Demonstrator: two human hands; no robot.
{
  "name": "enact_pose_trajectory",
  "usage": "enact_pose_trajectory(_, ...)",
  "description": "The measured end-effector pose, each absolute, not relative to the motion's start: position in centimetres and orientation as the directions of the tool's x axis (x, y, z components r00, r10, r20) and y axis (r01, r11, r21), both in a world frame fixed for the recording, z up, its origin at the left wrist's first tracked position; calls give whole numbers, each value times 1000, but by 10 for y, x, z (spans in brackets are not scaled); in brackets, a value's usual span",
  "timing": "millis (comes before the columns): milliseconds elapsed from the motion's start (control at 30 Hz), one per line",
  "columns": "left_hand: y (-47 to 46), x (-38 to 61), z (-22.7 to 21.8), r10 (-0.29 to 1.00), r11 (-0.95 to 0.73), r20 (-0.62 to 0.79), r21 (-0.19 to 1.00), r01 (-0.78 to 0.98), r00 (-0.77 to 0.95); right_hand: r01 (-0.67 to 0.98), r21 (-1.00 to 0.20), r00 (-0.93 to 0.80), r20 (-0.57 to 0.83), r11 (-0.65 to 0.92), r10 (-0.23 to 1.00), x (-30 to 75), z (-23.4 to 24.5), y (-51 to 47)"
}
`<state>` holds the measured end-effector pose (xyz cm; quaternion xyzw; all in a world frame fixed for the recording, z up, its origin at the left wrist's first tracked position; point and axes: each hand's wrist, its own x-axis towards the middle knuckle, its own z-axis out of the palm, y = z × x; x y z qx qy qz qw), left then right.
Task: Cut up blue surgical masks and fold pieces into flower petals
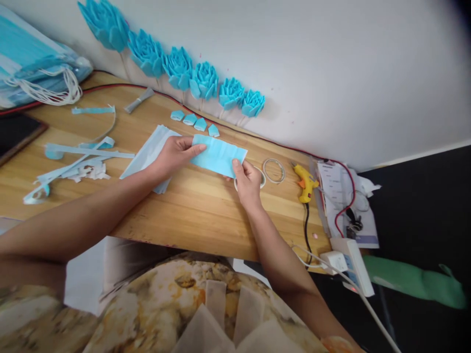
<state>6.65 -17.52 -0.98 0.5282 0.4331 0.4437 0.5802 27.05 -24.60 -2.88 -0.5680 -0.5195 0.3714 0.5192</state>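
Observation:
Between my two hands a light blue rectangle of face mask fabric (219, 154) is held up over the table. My left hand (176, 153) pinches its left end, thumb on top. At its lower right corner, my right hand (247, 182) grips it with the thumb in front. A stack of pale mask sheets (152, 147) lies under and beside my left wrist. Partly hidden by my right hand is a roll of tape (262, 179). Behind the fabric sit several small folded blue pieces (200, 124) in a row.
Several blue fabric flowers (178, 67) on stems lean along the wall. Cut strips (86, 159) and a mask pack (33, 59) lie left. To the right are a tape ring (274, 170), a yellow glue gun (305, 183) with its cord, papers (333, 184) and a power strip (355, 267).

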Motion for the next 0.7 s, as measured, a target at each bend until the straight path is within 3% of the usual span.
enact_pose_trajectory(200,-172,67,-10,974,59,-39,995,-81,223,296,-954,259,122,41,958,270,-35,-247)
enact_pose_trajectory(700,-166,67,-17,976,-45,68,992,-115,206,231,-964,262,192,132,946,272,-47,-232)
